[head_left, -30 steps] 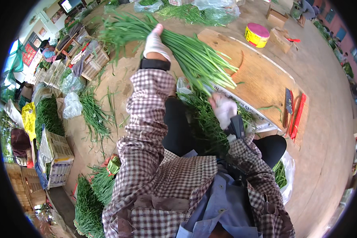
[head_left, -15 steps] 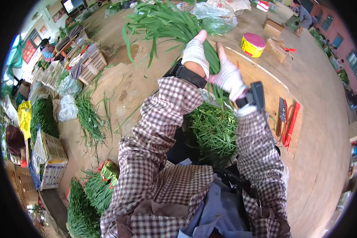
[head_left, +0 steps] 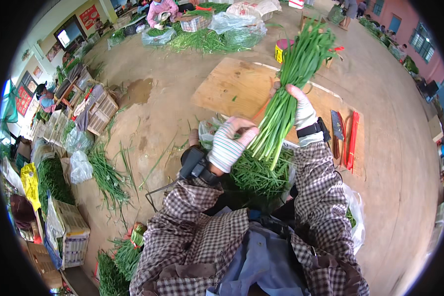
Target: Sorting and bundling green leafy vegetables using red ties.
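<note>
Concrete floor of a produce hall, plywood board [head_left: 232, 86] ahead. I see the bunch of garlic chives [head_left: 286, 93] now upright off to the right, where half a second ago it lay centred; right hand [head_left: 301, 106] clamped round its middle. Left hand [head_left: 229, 143] has dropped to the pale stem ends, fingers curled (probably pinching, glove hides it). Looks like trimming or evening the ends.

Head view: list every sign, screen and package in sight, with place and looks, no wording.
Wall screen: far left wall, dark rectangle.
Red sign: right of the screen, rectangular.
Red poster: left wall, lower down.
Yellow tub: beyond the wooden board, round, pink lid.
Clear plastic bags: far floor, holding greens.
Yellow bag: left edge.
</note>
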### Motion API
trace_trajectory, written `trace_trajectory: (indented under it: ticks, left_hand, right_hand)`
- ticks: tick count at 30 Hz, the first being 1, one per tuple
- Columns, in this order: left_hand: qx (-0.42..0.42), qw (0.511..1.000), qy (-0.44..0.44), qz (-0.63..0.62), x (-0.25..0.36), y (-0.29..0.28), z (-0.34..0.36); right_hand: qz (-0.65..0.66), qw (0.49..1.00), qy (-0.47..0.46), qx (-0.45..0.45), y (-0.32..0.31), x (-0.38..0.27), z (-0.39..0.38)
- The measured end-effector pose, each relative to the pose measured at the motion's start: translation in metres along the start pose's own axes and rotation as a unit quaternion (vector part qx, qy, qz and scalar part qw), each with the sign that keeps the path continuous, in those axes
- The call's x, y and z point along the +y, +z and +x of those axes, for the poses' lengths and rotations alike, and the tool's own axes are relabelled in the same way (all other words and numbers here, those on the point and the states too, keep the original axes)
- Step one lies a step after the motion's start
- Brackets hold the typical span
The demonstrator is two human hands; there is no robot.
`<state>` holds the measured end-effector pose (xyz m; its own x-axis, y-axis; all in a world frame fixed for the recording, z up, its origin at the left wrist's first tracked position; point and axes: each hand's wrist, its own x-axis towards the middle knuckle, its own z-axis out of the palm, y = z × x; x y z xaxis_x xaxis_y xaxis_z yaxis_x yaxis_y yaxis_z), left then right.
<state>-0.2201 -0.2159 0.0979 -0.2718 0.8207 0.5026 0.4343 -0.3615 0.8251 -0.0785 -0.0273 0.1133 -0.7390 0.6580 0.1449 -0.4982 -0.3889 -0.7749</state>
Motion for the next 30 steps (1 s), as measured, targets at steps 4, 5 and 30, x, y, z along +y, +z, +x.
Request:
trace_trajectory:
  ticks: [4, 5, 30]
  left_hand:
    - [0.006, 0.993, 0.082, 0.084, -0.015, 0.026, -0.004]
    - [-0.01, 0.997, 0.053, 0.056, -0.015, 0.027, -0.005]
    - [-0.039, 0.854, -0.214, -0.473, -0.04, -0.079, 0.068]
  right_hand:
    - [-0.005, 1.0, -0.024, -0.011, -0.003, 0.004, -0.011]
    - [-0.01, 1.0, -0.023, -0.009, -0.003, 0.005, -0.013]
    - [-0.394, 0.911, -0.121, 0.031, 0.061, 0.041, -0.012]
